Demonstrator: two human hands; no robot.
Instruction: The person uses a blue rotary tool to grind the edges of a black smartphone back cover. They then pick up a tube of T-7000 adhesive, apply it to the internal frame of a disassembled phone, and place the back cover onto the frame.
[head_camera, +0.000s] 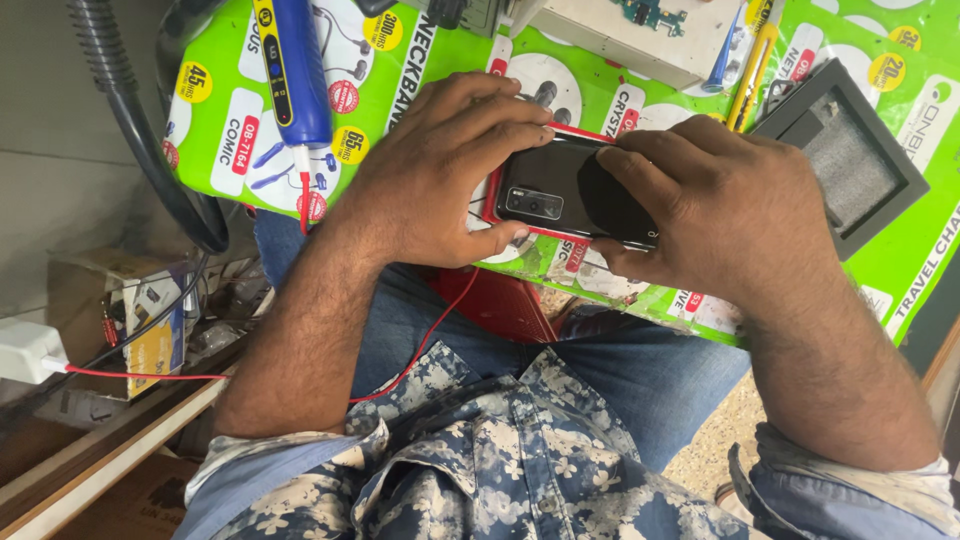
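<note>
Bright green printed sheeting is covering the table (900, 250), which is sitting just above the person's knees in blue jeans. Near the front edge of that table, a black smartphone (548, 190) is lying back-side up, its camera strip showing, seated in a red case whose rim is peeking out along the top and left edges. The left hand (440, 175) is arching over the phone's left end, fingers curling across the top edge and thumb pressing up against the lower edge, so its grip is clamping the phone between them. The right hand (720, 210) is lying over the phone's right end with the wrist bent inward; its fingers are pointing leftward along the top edge and its thumb is tucking under the lower right corner, a grip that is grasping the phone too. Both forearms are angling in from rolled floral sleeves, meeting at the phone. Behind the left hand, a blue pen-shaped tool (292, 70) is resting on the table, with a thin red wire (420, 350) trailing from its tip down across the lap to a white adapter (28, 352) at the far left. Just beyond the right hand, a dark grey square tray (845, 150) is sitting, and a yellow-handled tool (752, 68) is lying behind it.
</note>
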